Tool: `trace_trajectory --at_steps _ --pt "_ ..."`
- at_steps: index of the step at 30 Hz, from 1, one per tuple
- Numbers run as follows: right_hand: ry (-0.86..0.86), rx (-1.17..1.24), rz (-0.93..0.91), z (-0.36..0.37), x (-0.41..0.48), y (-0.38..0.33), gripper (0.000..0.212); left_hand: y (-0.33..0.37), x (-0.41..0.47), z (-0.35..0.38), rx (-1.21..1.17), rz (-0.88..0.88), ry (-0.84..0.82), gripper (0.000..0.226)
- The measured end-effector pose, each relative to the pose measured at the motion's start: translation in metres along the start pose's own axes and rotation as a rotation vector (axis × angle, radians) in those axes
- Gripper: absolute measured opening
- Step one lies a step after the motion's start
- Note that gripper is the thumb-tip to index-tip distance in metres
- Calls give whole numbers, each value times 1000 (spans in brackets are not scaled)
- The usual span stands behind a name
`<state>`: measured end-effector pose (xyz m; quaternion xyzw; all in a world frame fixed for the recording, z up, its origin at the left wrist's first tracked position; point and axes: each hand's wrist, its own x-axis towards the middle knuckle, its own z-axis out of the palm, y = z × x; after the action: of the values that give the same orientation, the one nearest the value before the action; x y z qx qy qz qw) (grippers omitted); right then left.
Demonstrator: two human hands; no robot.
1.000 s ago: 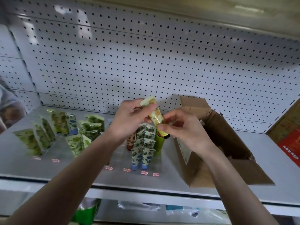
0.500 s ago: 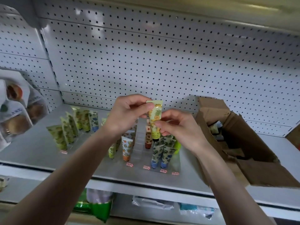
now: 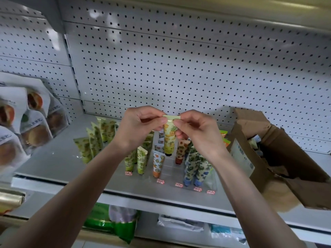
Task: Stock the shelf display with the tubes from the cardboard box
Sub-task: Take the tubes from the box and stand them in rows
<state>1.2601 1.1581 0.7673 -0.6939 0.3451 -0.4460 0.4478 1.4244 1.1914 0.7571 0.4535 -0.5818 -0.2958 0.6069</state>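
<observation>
left hand (image 3: 138, 128) pinches crimped top of pineapple tube (image 3: 169, 136) | right hand (image 3: 196, 133) pinches same tube, cap down | tube held above display rows (image 3: 194, 166) mid-shelf (image 3: 53, 161) | open cardboard box (image 3: 279, 158) at shelf's right end

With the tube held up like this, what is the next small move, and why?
Probably lower the pineapple tube straight down into the clear display: the left hand and right hand pinch its crimped top, cap down, just above the standing tubes.
</observation>
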Motion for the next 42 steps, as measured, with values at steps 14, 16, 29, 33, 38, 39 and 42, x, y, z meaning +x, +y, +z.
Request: trace_trajectory --at_steps 14,16,29,33,38,39,42 --pt "55 88 -104 77 31 -13 11 3 9 -71 53 58 166 9" --pt "46 69 -101 94 36 -14 13 1 10 -87 99 69 172 10" --pt "-75 -241 0 163 71 18 4 -44 10 -160 509 -10 97 3" --pt "-82 -325 -9 168 77 22 1 -56 13 -170 614 -18 47 2" --pt "-82 -400 1 174 84 32 6 -68 15 -173 707 -81 33 3" --pt "-83 -412 5 175 85 34 6 -70 16 -174 725 -90 32 3" --pt "-91 -463 15 177 90 38 6 -73 19 -176 763 -108 19 7"
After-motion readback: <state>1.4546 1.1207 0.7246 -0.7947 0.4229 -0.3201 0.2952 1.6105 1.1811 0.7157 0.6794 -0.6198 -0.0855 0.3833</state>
